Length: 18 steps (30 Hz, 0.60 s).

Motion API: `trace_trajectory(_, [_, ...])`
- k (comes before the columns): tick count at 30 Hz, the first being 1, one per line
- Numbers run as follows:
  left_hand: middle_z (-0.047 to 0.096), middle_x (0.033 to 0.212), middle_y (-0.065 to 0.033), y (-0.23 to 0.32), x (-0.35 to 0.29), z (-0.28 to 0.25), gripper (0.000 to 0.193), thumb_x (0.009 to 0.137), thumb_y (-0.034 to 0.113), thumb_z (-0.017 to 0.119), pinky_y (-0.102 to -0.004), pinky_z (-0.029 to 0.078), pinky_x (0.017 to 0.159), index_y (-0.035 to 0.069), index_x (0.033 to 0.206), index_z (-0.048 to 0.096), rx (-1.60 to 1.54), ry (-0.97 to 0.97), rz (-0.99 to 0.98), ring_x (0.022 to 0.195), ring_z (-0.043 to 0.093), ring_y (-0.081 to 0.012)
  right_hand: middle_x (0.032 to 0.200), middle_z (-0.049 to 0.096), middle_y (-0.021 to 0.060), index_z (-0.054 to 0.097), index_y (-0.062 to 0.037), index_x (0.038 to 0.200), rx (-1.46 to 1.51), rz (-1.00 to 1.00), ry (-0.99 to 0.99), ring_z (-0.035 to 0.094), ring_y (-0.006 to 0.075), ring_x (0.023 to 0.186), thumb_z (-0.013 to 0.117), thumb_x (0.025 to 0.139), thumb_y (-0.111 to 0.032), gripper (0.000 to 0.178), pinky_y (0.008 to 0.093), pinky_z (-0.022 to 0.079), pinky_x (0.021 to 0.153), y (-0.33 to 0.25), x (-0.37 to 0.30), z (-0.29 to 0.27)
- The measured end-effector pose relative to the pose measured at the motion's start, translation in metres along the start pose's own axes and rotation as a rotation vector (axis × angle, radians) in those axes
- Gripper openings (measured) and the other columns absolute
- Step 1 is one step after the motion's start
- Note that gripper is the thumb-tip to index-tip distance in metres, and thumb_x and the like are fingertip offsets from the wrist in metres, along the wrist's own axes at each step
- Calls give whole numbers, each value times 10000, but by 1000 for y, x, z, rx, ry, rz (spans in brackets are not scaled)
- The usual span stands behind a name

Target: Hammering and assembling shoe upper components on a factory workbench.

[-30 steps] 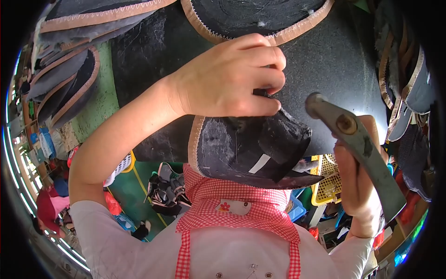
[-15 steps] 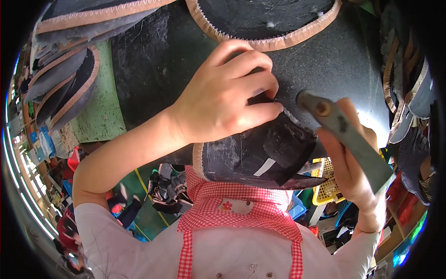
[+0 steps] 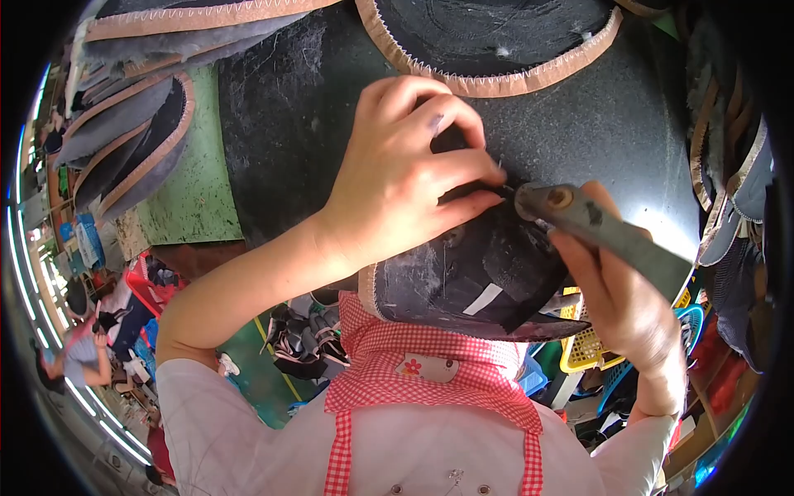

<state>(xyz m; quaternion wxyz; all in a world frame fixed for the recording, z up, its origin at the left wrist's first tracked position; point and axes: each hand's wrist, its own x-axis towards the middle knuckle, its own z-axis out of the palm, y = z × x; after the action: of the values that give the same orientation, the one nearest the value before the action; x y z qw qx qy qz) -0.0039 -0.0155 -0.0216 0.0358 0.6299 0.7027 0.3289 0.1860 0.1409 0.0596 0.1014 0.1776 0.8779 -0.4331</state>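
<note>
In the middle of the view, left hand (image 3: 401, 178) reaching in from the left, back of the hand upward, fingers bent, thumb and forefinger pinched together on the upper edge of a black piece (image 3: 413, 285). To the right of those fingertips, right hand (image 3: 616, 289) wrapped firmly around a hammer (image 3: 616, 231), round end of the head just beside the pinching thumb, wedge-shaped end toward the lower right, most of the handle hidden behind head and fingers. Impossible to tell whether in contact with the black piece or just above. Below the left hand, at the near edge of a black bench sheet (image 3: 595, 107), body of the black piece, curved and folded, chalky in patches, with brown binding (image 3: 369, 291) down the left side and a short white strip (image 3: 482, 299) slanting across the front. Beyond the knuckles, on the same sheet, a rounded black panel (image 3: 496, 33) rimmed in brown with white zigzag stitching. At the upper left, next to a green board (image 3: 194, 182), more brown-edged panels (image 3: 132, 140) in overlapping layers; at the far right, similar hanging panels (image 3: 728, 149). Toward the body, a red-and-white gingham apron (image 3: 413, 339) over a white shirt (image 3: 463, 446). Under the bench, a yellow basket (image 3: 583, 347) to the right and a heap of dark items (image 3: 302, 335) to the left, above a green floor (image 3: 252, 384). Farther left, small and bent by the lens, a co-worker (image 3: 83, 355).
</note>
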Motion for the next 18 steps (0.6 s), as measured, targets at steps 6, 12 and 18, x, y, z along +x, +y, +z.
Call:
trace_trajectory(6, [661, 934, 60, 10, -2, 2, 241, 615, 143, 858, -471, 416, 981, 170, 824, 742, 23, 16, 85, 1017, 606, -220, 847, 684, 140, 584, 62, 1333, -35, -60, 133, 650, 178, 668, 725, 934, -62, 440, 312, 495, 590, 1, -2, 7])
trace_trajectory(12, [659, 926, 46, 15, -7, 6, 254, 598, 141, 846, -513, 416, 1020, 172, 825, 735, 108, 43, 130, 996, 609, -209, 873, 688, 160, 614, 59, 1286, 111, 73, 90, 624, 237, 631, 732, 916, -33, 399, 348, 488, 590, -6, 3, -3])
trace_trajectory(18, [626, 1086, 39, 24, -10, -8, 262, 610, 250, 885, -487, 373, 1009, 212, 839, 763, 208, 25, -45, 1077, 533, -248, 1044, 686, 184, 617, 35, 1324, -97, 15, 34, 644, 244, 724, 747, 909, -51, 443, 354, 512, 662, 2, -1, 8])
